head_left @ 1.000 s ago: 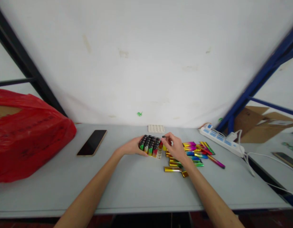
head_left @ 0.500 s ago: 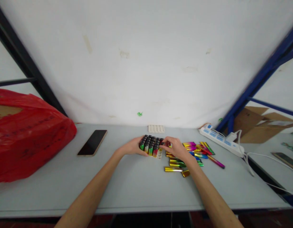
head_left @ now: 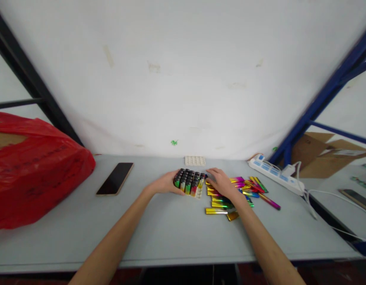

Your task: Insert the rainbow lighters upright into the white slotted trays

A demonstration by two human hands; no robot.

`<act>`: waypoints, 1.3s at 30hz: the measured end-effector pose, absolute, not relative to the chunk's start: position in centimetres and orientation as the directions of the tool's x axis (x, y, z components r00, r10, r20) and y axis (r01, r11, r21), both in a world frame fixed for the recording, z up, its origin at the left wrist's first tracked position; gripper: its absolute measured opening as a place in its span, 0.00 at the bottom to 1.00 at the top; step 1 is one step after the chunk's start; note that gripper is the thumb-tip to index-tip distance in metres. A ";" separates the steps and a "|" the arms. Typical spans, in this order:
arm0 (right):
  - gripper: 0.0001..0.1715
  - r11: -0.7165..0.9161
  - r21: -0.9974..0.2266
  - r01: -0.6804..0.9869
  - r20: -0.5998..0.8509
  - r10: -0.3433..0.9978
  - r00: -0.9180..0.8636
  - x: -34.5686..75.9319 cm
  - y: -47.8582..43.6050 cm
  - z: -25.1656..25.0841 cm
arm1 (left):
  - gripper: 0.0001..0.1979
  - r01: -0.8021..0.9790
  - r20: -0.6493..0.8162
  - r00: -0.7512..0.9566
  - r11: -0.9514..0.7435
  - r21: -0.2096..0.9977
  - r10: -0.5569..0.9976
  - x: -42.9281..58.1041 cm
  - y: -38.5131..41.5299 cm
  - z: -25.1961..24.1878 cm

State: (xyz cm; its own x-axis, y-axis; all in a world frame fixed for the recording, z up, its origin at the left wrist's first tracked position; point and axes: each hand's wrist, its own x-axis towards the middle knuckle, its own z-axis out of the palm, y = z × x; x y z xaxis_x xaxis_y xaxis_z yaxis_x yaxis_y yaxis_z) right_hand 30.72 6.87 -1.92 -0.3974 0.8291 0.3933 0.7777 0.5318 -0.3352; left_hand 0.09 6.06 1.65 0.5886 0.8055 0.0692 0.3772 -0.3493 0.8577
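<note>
Upright lighters with black tops and shiny coloured bodies stand packed in rows in a white tray, whose holes show at the near right corner. My left hand is wrapped around the left side of this block, thumb along the front. At the block's right edge my right hand has its fingers stretched and slightly apart, close to the rightmost lighters, with nothing visible held. Beneath and beside it lies a loose pile of shiny lighters in gold, green, red, blue and purple; the wrist covers some of them.
An empty white tray lies by the wall. Left are a phone and a red plastic bag. A power strip with white cables lies at the right, near a cardboard box beyond the blue frame.
The right hand's fingers have let go of a lighter at the block's right edge and moved slightly right. That lighter now stands in the tray. The left hand stays put.
</note>
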 end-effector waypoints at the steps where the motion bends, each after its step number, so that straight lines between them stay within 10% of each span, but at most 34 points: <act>1: 0.19 0.519 -0.329 0.789 0.351 0.843 -0.407 30.5 6.9 -2.3 | 0.44 0.375 0.073 0.589 -0.352 0.858 0.805 0.1 6.1 1.7; 14: 0.07 0.421 -0.458 0.783 0.203 0.907 -0.369 30.0 6.9 -1.5 | 0.44 0.411 0.063 0.586 -0.363 0.836 0.808 -0.1 6.2 1.5; 23: 0.14 0.458 -0.536 0.710 0.424 0.873 -0.242 30.7 7.2 -1.2 | 0.44 0.395 0.074 0.596 -0.372 0.840 0.800 -0.1 6.3 1.4; 33: 0.31 0.349 -0.900 0.259 0.376 0.925 0.058 30.2 6.9 0.8 | 0.44 0.385 0.067 0.601 -0.362 0.849 0.796 -0.1 6.2 1.6; 39: 0.29 0.236 -0.971 -0.043 0.240 0.966 -0.096 28.7 5.4 1.9 | 0.44 0.390 0.073 0.593 -0.365 0.845 0.802 -0.2 6.2 1.5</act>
